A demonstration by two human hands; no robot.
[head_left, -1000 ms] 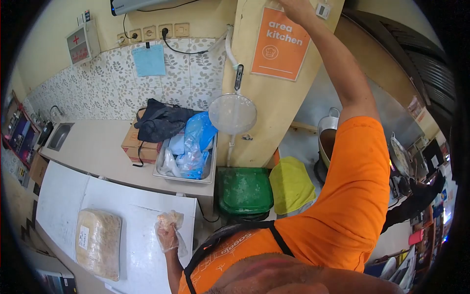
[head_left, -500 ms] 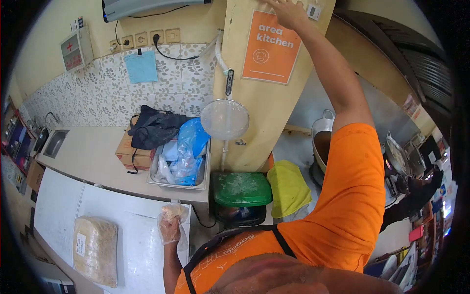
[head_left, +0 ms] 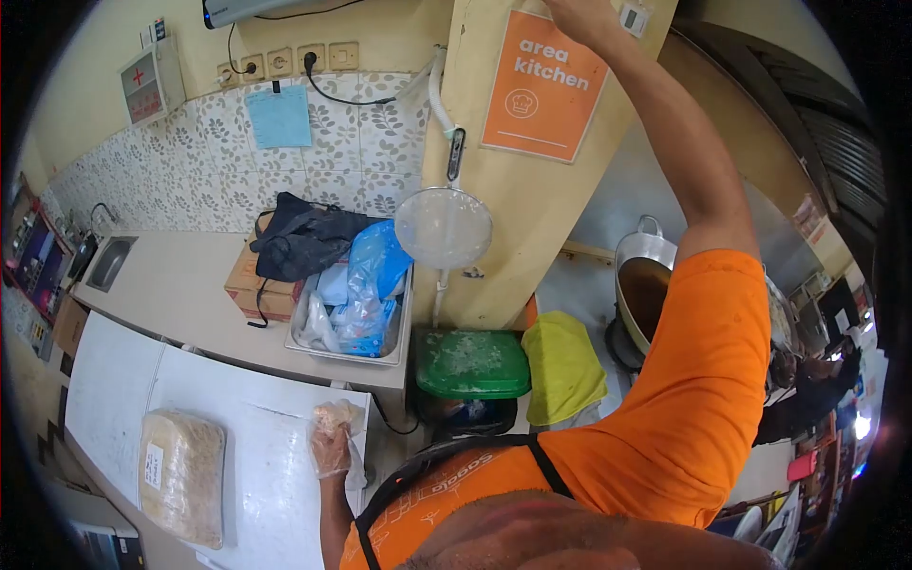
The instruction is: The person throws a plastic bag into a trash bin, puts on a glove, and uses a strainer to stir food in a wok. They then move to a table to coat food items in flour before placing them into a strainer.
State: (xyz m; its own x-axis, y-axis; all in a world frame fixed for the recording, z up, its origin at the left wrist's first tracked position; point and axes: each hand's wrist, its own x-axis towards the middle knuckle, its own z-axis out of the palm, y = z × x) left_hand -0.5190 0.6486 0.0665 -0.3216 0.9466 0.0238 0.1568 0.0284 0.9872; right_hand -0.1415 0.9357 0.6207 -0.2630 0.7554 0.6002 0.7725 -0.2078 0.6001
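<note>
At the near edge of a white chest lid, my left hand wears a clear plastic glove or bag. Its fingers are closed around a pale pinkish crumbly lump, whose kind I cannot make out. A wrapped block of pale noodle-like strands, with a white label, lies on the lid to the left. My right hand is raised to the yellow pillar, just above an orange "area kitchen" sign; the top of the view cuts off its fingers.
A round strainer hangs on the pillar. A steel tray with plastic bags stands beside a cardboard box. Below are a green-lidded bin and a yellow cloth. A pan of brown liquid stands right; a person is beyond.
The view has shifted slightly, and my raised right hand has slid further out at the top. More of the pan shows. My left hand still grips the lump.
</note>
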